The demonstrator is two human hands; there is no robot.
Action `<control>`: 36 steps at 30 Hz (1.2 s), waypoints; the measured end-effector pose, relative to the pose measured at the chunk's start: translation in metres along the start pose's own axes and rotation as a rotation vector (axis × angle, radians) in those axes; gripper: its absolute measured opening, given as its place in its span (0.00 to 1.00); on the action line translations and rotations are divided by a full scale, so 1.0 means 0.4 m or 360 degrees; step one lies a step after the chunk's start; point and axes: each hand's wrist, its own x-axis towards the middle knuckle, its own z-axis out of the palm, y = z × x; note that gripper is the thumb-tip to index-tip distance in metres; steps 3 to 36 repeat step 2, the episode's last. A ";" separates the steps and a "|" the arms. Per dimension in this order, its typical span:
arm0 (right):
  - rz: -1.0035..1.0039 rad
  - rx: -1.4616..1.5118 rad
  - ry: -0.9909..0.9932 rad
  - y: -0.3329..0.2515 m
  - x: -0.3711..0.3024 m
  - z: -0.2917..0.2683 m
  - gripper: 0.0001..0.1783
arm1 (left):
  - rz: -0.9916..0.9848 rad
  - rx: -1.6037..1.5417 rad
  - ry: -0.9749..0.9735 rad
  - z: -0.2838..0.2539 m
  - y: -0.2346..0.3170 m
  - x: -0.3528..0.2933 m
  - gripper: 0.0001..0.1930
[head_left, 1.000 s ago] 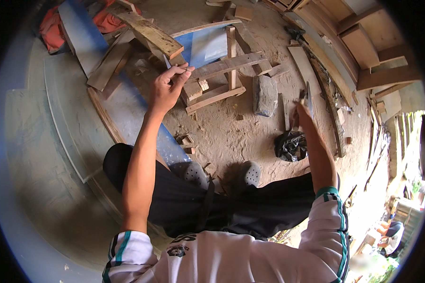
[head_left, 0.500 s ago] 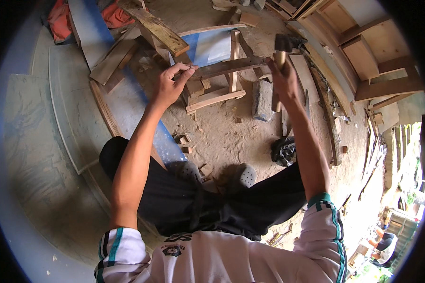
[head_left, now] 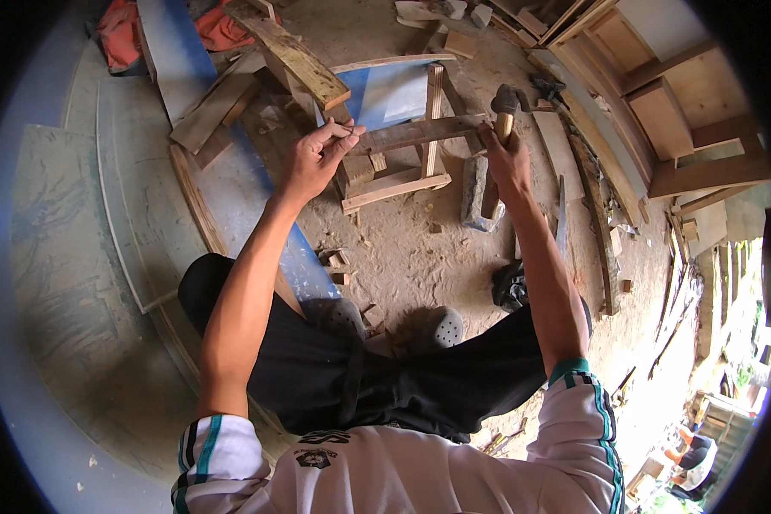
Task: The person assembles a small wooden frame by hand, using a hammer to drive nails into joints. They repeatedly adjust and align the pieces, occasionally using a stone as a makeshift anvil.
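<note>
My left hand [head_left: 314, 158] is closed in a pinch at the left end of a wooden crossbar [head_left: 420, 133]; whatever sits between the fingertips is too small to make out. The crossbar belongs to a small wooden frame [head_left: 394, 190] on the ground. Beyond the bar's right end, my right hand [head_left: 507, 160] grips a hammer [head_left: 505, 101] by its wooden handle, the dark head pointing up and away. A thick, rough plank [head_left: 295, 60] slants just past my left hand. Beside the frame, below the hammer, lies a grey stone block [head_left: 474, 197].
Long boards [head_left: 199, 201] and a blue-and-white sheet [head_left: 304, 265] lie left. A saw blade [head_left: 561, 214] and a black plastic bag [head_left: 510, 285] are right, with wooden cabinetry [head_left: 702, 111] farther off. Wood scraps [head_left: 338, 259] dot the dirt floor. Another person [head_left: 694, 458] is at the lower right.
My right hand and the hammer have come down slightly and a little left, toward the frame. My left hand keeps its pinch at the crossbar's end. The whole view has shifted a little.
</note>
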 end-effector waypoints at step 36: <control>-0.0010 0.0067 -0.0002 0.006 0.002 0.003 0.20 | -0.0024 -0.0023 -0.0006 0.000 0.000 0.001 0.10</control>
